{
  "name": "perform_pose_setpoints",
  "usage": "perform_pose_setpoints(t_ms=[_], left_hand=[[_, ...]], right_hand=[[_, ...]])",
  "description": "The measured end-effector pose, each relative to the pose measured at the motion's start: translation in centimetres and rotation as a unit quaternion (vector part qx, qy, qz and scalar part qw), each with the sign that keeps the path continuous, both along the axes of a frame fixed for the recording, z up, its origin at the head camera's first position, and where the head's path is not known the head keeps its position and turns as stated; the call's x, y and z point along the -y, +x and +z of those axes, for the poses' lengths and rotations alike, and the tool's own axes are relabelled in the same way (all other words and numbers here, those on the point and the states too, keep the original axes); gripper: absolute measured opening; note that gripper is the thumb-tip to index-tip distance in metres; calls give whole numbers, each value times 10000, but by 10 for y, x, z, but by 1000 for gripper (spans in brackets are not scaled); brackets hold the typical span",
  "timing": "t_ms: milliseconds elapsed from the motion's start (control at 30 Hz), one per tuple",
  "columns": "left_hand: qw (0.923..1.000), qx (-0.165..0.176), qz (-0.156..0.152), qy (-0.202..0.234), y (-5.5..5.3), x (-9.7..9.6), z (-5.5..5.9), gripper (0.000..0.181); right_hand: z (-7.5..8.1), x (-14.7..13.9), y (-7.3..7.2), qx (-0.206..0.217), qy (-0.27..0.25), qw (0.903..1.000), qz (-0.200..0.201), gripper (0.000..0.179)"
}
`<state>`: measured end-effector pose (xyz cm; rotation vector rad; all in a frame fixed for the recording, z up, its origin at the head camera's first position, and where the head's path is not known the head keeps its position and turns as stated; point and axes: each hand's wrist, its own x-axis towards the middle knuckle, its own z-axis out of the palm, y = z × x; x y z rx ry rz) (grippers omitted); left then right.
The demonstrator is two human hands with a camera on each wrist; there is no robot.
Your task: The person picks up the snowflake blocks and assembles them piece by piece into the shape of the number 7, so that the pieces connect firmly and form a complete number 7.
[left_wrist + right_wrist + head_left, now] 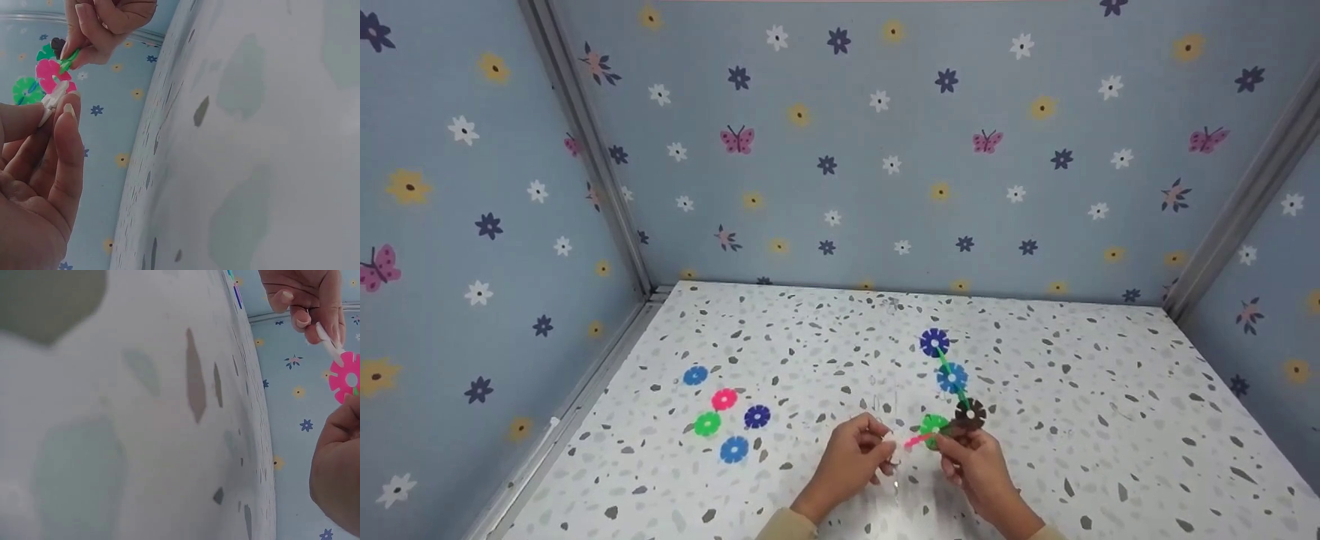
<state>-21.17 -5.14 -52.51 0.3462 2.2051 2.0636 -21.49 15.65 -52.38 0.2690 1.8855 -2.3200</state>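
My left hand (851,456) pinches a white notched snowflake disc (53,102) between thumb and fingers, holding it up edge-on in the left wrist view. My right hand (981,466) grips the near end of a chain of joined discs, its thumb and fingers closed around a part by the pink disc (340,378). The white disc's rim is right at the pink one's edge; whether their slots have engaged, I can't quite tell, as the spot is small and partly covered by my fingers.

Just beyond my right fingertips are a green disc (932,425) and a brown disc (979,412). From the brown one the chain runs away from me through a green edge-on link (962,397), a blue disc (960,377) and another slim green link (945,362) to a dark blue disc (928,343) at the far end.

Off to my left, on the speckled white tabletop (1095,375), lie five loose discs: two blue, one pink, one green and one dark blue. Flower-and-butterfly wall panels (915,105) surround the tabletop on three sides.
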Motion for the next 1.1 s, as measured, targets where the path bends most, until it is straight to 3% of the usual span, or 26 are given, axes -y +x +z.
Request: perform_pose_setpoints(t_ms=[333,533,667,867,967,1100], left_hand=[[9976,-383,268,503,6,-18,3,10],[9981,-322,153,510,5,-19,2,11],[9997,-251,-31,53,2,-15,2,12],[9941,-309,-699,-770,-4,4,1,17],[9840,-569,-851,-1460,-10,20,0,20],[9596,-951,-759,-2535,-20,45,1,23]], right_hand=[[5,1,3,-86,-291,9991,295,10],[9,-3,-1,-13,-80,9991,414,11],[10,-8,-3,34,88,9981,606,16],[2,-16,-3,151,125,9963,834,17],[0,-20,-3,142,136,9965,817,16],[0,-23,-3,101,179,9966,792,17]])
